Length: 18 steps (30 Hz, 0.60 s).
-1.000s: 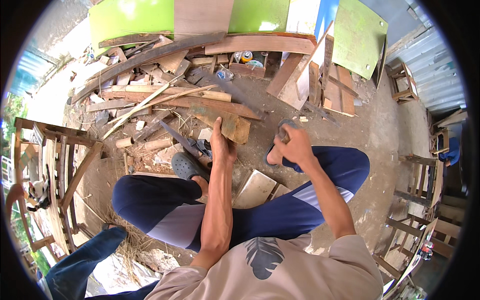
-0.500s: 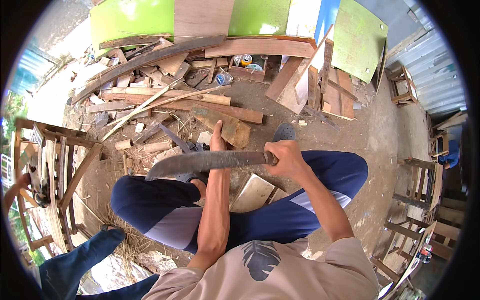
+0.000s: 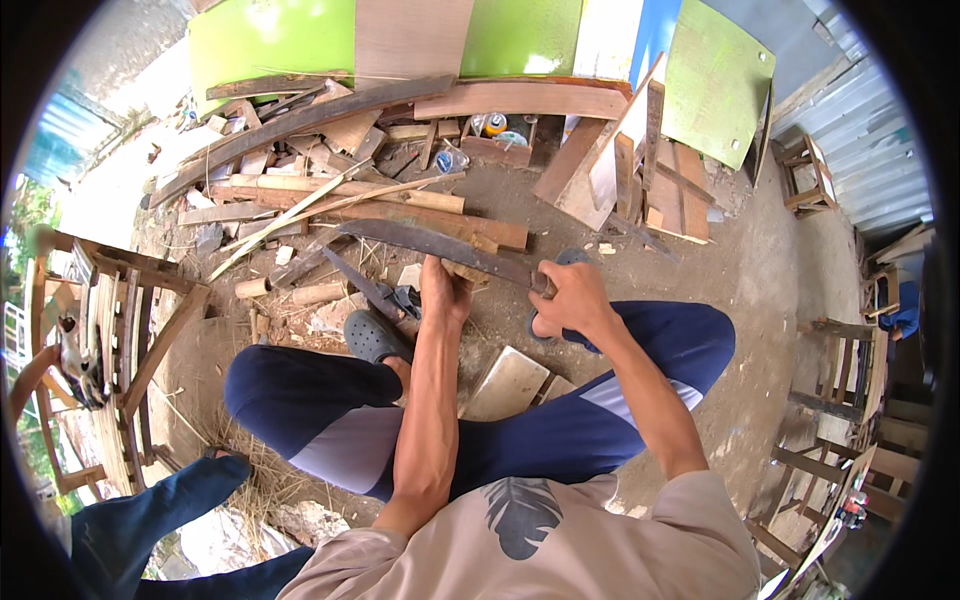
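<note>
My right hand [image 3: 570,298] is wrapped round the handle of a machete [image 3: 425,241]. Its long dark blade runs leftward, crossing just above my left hand. My left hand [image 3: 442,292] is closed on a wooden block [image 3: 484,243], which the blade mostly covers; only bits of it show above and below the metal. Whether the blade touches the wood I cannot tell. Close by on the ground lies a handsaw [image 3: 362,282] with a dark handle, next to the grey clog [image 3: 374,336] on my left foot.
Timber scraps and long planks [image 3: 300,140] are heaped ahead, with boards [image 3: 660,190] leaning at right. A pale tile [image 3: 505,385] lies between my legs. At left, another person's hand [image 3: 38,368] is by a wooden frame [image 3: 125,340]. Wooden frames [image 3: 830,410] stand at right.
The machete has moved up and away from me, its blade now over the wooden block instead of across my left forearm. My left hand still holds the block.
</note>
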### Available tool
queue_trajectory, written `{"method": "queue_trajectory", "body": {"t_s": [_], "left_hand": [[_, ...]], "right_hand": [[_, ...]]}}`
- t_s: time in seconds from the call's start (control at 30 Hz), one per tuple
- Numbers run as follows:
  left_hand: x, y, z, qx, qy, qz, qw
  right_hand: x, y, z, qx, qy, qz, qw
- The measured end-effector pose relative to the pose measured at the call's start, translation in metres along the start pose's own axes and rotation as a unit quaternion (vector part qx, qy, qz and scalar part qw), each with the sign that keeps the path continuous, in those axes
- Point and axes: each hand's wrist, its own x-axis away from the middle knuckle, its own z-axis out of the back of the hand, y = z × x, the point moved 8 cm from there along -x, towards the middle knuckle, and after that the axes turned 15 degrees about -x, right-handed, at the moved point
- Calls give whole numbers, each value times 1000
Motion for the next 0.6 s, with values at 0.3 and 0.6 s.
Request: {"method": "queue_trajectory", "body": {"t_s": [0.3, 0.6], "left_hand": [[20, 5, -4, -8, 7, 26, 1000], [15, 5, -15, 39, -59, 37, 997]], "right_hand": [[-8, 50, 9, 7, 110, -89, 990], [10, -29, -13, -4, -61, 79, 995]]}}
